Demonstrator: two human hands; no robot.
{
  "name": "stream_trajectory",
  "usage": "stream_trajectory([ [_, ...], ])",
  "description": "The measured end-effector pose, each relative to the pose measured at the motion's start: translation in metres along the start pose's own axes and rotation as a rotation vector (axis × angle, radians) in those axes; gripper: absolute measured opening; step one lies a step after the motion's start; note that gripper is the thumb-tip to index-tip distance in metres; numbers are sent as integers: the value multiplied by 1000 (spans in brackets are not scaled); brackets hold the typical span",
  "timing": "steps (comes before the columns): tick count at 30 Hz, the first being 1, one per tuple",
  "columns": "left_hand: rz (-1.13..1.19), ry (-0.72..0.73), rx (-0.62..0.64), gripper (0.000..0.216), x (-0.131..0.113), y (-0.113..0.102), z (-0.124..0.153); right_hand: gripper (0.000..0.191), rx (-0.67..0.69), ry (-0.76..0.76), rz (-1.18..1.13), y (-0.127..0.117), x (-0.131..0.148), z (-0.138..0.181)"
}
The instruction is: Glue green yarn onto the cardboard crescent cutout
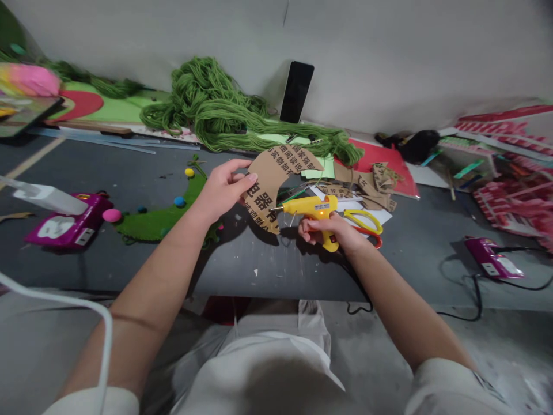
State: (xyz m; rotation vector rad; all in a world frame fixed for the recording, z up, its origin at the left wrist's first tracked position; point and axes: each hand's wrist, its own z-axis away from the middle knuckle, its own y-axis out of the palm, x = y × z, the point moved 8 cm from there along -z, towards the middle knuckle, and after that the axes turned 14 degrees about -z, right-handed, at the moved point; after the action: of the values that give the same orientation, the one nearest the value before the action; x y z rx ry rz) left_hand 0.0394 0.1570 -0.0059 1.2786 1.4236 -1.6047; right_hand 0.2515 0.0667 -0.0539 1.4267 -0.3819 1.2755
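Note:
My left hand pinches the outer edge of a brown cardboard crescent with dark printed characters, held up over the table. A yellow hot glue gun is in my right hand, its fingers wrapped round the handle. The gun's nozzle points left at the lower part of the crescent; whether it touches, I cannot tell. A small orange light glows on its body. Left of my left hand lies a green felt crescent with small coloured pompoms along it. Scissors with yellow and red handles lie behind the glue gun.
Green yarn is heaped along the wall, beside a leaning phone. Cardboard scraps lie on a red sheet. Purple power strips sit at both sides. A white cable crosses the lower left; red-pink material is piled at right.

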Motion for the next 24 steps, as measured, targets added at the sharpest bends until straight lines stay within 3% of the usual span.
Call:
stream_trajectory([
  [4, -14, -30, -52, 37, 7, -5, -3, 23, 52, 45, 45, 6, -1, 2],
  [9, 18, -53, -46, 37, 5, -5, -1, 26, 5, 66, 81, 7, 0, 3],
  [16, 11, -40, -43, 36, 4, -4, -1, 27, -51, 39, 97, 9, 3, 3],
  [24, 8, -45, -47, 40, 7, -4, -1, 27, -11, 14, 153, 9, 3, 4],
])
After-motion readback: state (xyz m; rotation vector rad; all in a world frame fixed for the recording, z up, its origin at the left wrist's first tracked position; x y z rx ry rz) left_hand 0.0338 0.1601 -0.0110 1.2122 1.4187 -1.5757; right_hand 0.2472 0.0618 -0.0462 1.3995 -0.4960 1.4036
